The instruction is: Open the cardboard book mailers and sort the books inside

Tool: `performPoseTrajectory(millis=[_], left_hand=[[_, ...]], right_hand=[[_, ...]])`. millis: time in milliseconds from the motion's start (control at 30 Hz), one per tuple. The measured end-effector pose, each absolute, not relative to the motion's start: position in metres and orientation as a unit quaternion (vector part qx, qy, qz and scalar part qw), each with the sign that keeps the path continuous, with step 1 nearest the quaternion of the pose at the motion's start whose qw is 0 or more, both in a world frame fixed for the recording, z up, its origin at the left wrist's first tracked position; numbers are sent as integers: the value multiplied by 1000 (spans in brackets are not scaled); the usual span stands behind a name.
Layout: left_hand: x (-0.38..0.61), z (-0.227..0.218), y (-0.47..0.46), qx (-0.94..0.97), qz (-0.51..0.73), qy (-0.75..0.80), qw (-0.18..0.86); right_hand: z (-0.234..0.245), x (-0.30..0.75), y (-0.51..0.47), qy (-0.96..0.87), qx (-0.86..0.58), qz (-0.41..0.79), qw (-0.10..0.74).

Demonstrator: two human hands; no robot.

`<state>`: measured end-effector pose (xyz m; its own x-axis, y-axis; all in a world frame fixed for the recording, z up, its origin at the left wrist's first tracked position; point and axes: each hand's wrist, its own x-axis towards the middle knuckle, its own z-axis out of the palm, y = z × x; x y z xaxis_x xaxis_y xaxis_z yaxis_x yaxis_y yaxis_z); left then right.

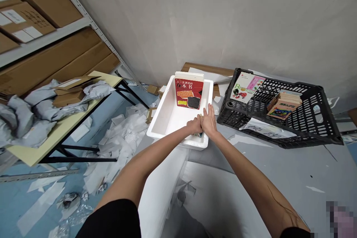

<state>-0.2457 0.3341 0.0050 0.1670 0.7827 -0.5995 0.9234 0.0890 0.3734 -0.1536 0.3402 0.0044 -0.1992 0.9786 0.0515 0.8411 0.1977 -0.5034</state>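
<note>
A white foam box (160, 121) stands on the table in front of me. Inside it, at the far end, a red book (189, 91) with Chinese lettering stands upright, with more pale page edges behind its cover. My left hand (194, 125) is closed at the near right corner of the box, around what looks like a book (199, 134); only a colourful scrap of it shows beneath the fingers. Right beside it, my right hand (209, 121) has its fingers stretched out along the box's right wall, its palm side close to the left hand. Its contact with the book is hidden.
To the right, a black plastic crate (320, 115) holds a white-and-pink book (247, 87) and a small stack of books (285, 105). Grey parcels (41, 134) lie on a yellow table (30, 152) at left. Scrap paper (122, 137) litters the floor; cartons (55, 7) fill shelves.
</note>
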Motion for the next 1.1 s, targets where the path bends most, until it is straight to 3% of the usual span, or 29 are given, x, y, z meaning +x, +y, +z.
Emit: performPoseTrajectory(millis=[200,333,500,667,833,967,1100], left_hand=[[-278,13,328,724,-97,623,279],[-306,17,315,797,-142,526,262],[-309,13,309,803,-202,430,360],[-314,13,316,805,-174,429,371],[-323,15,321,746,-193,434,467],[-329,16,327,641,-169,565,490],[-336,11,337,596,-172,581,526]], right_hand=[[2,-152,342,-754,-596,180,211],[-2,-151,344,-754,-588,171,238],[-2,-148,341,-757,-588,167,229],[2,-146,338,-776,-576,154,208],[16,-145,337,-804,-561,104,170],[33,-139,340,-893,-436,81,81],[50,-145,341,-936,-307,129,-111]])
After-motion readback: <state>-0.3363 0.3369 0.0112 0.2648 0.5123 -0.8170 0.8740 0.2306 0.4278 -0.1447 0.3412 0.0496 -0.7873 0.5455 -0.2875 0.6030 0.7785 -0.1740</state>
